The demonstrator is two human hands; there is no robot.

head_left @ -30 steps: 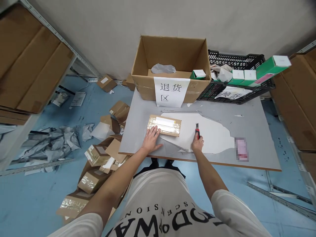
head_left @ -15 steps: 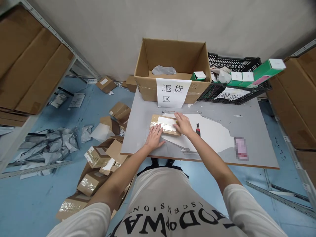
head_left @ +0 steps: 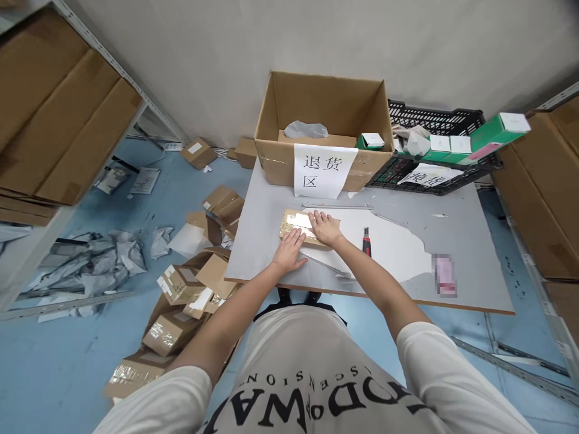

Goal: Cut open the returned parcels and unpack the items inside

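A small taped cardboard box [head_left: 287,222] with a white label [head_left: 298,220] lies flat near the table's front left. My right hand [head_left: 324,228] rests on its top, fingers stretched flat and covering the right part of the label. At the box's near side is my left hand [head_left: 288,252], its fingers extended onto the box and its thumb pointing right. Neither hand is closed around the box. Under and beside it spreads a white sheet [head_left: 398,247]. A red and black utility knife [head_left: 367,242] lies on that sheet, right of my right hand.
Behind stands a large open carton [head_left: 275,163] with a paper sign [head_left: 323,172]. A black crate [head_left: 474,166] holding green-and-white boxes is beside it. A blurred pink item [head_left: 446,275] lies on the table [head_left: 479,241]. Several opened cartons [head_left: 167,331] and grey bags [head_left: 94,262] cover the floor at left.
My right hand has slid left from the box's right end onto its top and label. My left hand stays at the near side. The view has shifted slightly.
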